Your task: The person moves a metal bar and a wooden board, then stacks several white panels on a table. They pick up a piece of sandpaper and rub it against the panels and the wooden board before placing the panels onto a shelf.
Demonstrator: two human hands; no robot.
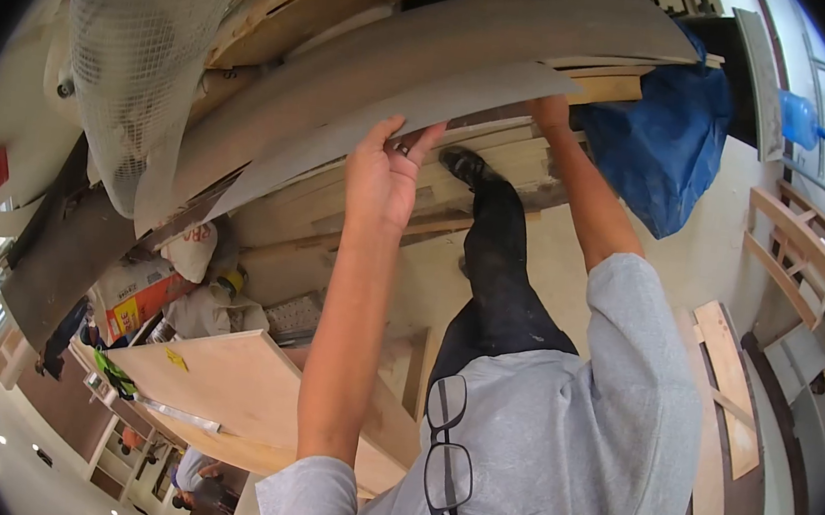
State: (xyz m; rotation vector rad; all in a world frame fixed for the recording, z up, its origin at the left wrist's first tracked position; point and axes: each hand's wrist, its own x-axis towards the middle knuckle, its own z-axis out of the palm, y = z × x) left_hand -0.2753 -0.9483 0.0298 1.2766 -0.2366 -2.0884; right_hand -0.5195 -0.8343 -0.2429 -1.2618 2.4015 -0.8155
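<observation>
A long, thin grey sheet (329, 138) stretches across the upper middle of the head view, tapering towards its right end. My left hand (382, 179), with a ring on one finger, pinches the near edge of this sheet between thumb and fingers. Close to the sheet's right end, my right hand (550, 113) grips the edge from below; its fingertips are hidden. Just beyond lies a wider grey-brown panel (475, 48), partly covered by the thin sheet.
A blue plastic bag (662, 133) hangs beside the right hand. Mesh-wrapped rolls (133, 47) stand at upper left. A plywood board (229, 379) and several sacks (194, 250) are at lower left. Wooden planks (418, 203) lie by my foot. Another person (198, 476) is in the background.
</observation>
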